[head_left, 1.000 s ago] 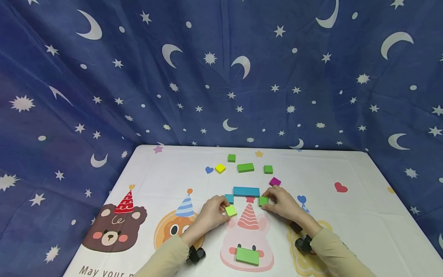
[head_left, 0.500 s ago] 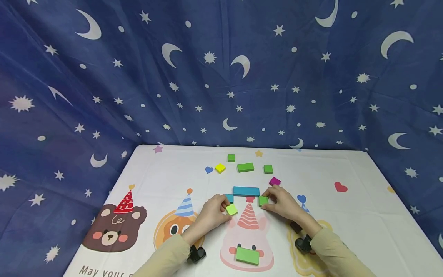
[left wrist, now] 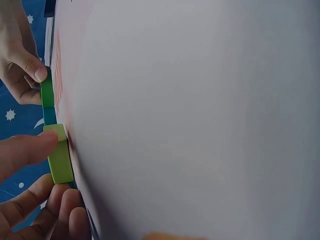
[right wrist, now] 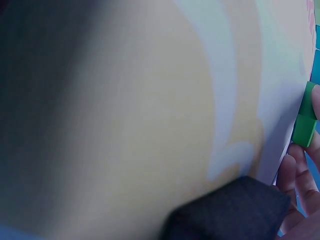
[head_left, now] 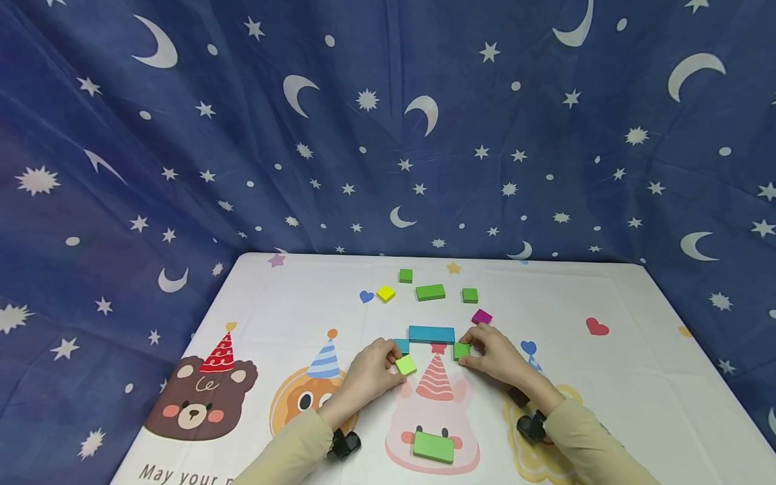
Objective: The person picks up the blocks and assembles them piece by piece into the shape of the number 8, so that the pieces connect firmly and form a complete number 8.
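Note:
My left hand [head_left: 371, 370] pinches a lime-green block [head_left: 405, 364] between thumb and fingers, seen close up in the left wrist view as a lime block [left wrist: 60, 157]. Just behind it, partly covered by the fingers, sits a small blue block [head_left: 402, 346]. A long blue block [head_left: 432, 335] lies between and beyond the two hands. At its right front corner, my right hand [head_left: 494, 353] pinches a small green block [head_left: 461, 351] with thumb and fingertips. That green block [right wrist: 305, 117] also shows at the right edge of the right wrist view.
Farther back lie a yellow block [head_left: 385, 294], a long green block [head_left: 430, 292], and two small green blocks, one left [head_left: 405, 276] and one right [head_left: 469, 296]. A magenta block [head_left: 481, 316] is just beyond my right hand. Near the front lies a light green block [head_left: 433, 448].
The lime-green block in my left hand has shifted slightly away from me, toward the small blue block. My right hand holds its place on the green block.

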Tool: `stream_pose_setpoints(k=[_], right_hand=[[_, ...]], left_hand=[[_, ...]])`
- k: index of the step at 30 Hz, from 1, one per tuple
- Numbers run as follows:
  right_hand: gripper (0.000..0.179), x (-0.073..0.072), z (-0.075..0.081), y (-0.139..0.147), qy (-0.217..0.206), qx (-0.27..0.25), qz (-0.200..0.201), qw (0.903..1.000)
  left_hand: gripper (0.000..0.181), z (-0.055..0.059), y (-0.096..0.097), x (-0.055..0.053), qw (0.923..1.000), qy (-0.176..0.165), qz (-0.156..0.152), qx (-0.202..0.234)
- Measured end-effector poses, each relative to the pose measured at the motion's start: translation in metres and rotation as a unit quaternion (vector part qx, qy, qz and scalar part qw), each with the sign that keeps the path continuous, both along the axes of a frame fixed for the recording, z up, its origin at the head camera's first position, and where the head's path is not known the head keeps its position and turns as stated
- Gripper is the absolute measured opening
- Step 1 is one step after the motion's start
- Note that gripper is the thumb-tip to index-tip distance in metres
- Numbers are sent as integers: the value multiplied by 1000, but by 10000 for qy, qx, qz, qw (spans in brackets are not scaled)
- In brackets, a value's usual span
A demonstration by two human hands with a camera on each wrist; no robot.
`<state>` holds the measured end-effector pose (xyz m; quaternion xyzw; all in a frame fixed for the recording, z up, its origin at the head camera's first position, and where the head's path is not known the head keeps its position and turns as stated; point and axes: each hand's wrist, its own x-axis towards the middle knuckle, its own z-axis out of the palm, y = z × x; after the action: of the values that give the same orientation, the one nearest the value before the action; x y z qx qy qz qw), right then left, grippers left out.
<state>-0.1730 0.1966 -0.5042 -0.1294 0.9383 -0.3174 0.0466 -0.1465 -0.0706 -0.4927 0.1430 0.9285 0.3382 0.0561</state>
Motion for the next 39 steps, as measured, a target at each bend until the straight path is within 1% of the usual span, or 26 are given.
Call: stream_pose_setpoints(k=[6,10,21,27,36,39], right_hand=[[28,0,0,0,-104,17,-38,9999],[28,0,1,0,-130,14,-20,9999],[28,-1,1,-1,-128,30,-27,9999],[29,-1,2,-1,-122,77,-29,9999],[31,-2,5,-1,-150,153,64,9997],[33,-2,6,0,-112,150,182,9997]], left_hand=[[31,1,0,0,10000,-3,44,7],[31,1,0,0,10000,64,35,-14],[31,0,-1,0,9998,177,-29,17],[30,0,-1,-1,9999,151,-38,6],[30,0,-1,-3,9994,281,-94,-205],[30,0,-1,-3,9992,291,-97,-263]])
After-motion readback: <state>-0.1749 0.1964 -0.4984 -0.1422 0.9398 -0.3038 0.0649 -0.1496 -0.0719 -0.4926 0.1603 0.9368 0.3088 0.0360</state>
